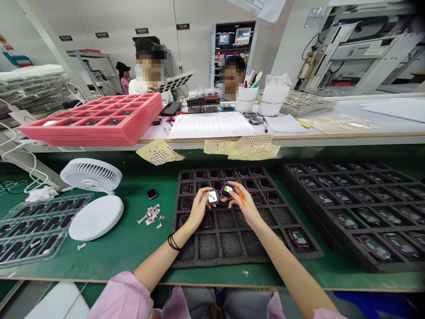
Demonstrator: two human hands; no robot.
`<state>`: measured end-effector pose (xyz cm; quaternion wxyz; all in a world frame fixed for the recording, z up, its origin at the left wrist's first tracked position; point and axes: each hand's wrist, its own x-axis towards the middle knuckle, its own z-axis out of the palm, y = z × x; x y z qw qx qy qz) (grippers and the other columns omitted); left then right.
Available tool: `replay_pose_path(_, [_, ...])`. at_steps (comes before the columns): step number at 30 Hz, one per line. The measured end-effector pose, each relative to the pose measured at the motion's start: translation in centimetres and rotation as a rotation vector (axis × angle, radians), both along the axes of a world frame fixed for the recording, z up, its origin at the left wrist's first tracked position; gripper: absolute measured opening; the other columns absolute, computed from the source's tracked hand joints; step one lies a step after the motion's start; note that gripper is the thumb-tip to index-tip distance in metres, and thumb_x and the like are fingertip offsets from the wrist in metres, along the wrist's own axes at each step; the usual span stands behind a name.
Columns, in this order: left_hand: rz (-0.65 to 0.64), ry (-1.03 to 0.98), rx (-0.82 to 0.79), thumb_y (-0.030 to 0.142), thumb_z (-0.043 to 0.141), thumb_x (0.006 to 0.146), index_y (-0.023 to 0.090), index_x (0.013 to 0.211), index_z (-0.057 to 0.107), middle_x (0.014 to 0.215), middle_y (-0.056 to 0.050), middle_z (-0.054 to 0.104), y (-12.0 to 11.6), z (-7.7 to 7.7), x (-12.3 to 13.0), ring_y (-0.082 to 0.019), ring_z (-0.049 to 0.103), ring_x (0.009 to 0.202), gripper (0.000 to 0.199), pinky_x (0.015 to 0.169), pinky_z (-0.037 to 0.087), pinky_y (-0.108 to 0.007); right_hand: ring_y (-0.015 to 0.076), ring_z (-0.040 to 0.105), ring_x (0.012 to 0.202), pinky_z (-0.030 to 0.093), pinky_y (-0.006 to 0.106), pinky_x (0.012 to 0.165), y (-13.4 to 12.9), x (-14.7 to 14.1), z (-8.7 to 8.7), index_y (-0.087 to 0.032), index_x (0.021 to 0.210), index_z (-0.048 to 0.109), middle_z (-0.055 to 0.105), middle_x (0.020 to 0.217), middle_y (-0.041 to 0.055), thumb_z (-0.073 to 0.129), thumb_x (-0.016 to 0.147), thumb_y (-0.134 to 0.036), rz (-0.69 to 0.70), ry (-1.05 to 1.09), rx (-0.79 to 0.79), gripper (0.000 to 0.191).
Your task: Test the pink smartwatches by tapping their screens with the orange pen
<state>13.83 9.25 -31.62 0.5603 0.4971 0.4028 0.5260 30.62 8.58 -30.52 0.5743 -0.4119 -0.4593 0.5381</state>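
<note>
Held in my left hand (199,204) is a smartwatch without a strap (213,196), its lit screen white with green blocks. My right hand (245,203) grips a second smartwatch (227,190), whose lit screen shows green and white on black. An orange pen-like stick (240,193) is also tucked between the right fingers. Both hands are over a black foam tray (207,246), whose far pockets hold several dark-screened watches. Some nearer pockets are bare. A watch with a lit screen (299,238) lies in the tray's near right corner.
A second black foam tray of watches (352,212) stands at right. On the left are a white fan (96,217), clear plastic trays (36,226), a lone watch (152,194) and small paper tabs (151,214). The shelf ahead carries a pink foam tray (129,128). Co-workers sit beyond.
</note>
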Motion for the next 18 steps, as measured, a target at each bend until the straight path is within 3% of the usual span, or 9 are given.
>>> replay_pose_path(9, [-0.006, 0.038, 0.003, 0.051, 0.057, 0.081, 0.017, 0.092, 0.059, 0.066, 0.002, 0.059, -0.09, -0.01, -0.01, -0.011, 0.055, 0.051, 0.035, 0.047, 0.038, -0.021, 0.0164, 0.068, 0.064, 0.048, 0.023, 0.047, -0.44, -0.14, 0.52, -0.024, 0.108, 0.06, 0.059, 0.09, 0.0017, 0.064, 0.079, -0.042, -0.001, 0.013, 0.002, 0.035])
replay_pose_path(18, [-0.022, 0.033, 0.0, 0.053, 0.057, 0.081, 0.017, 0.092, 0.06, 0.065, 0.002, 0.058, -0.2, -0.05, 0.02, -0.01, 0.054, 0.049, 0.038, 0.046, 0.037, -0.021, 0.0144, 0.066, 0.056, 0.046, 0.024, 0.044, -0.19, -0.28, 0.42, -0.022, 0.105, 0.06, 0.059, 0.088, 0.0009, 0.07, 0.073, -0.043, -0.021, -0.001, -0.013, 0.04])
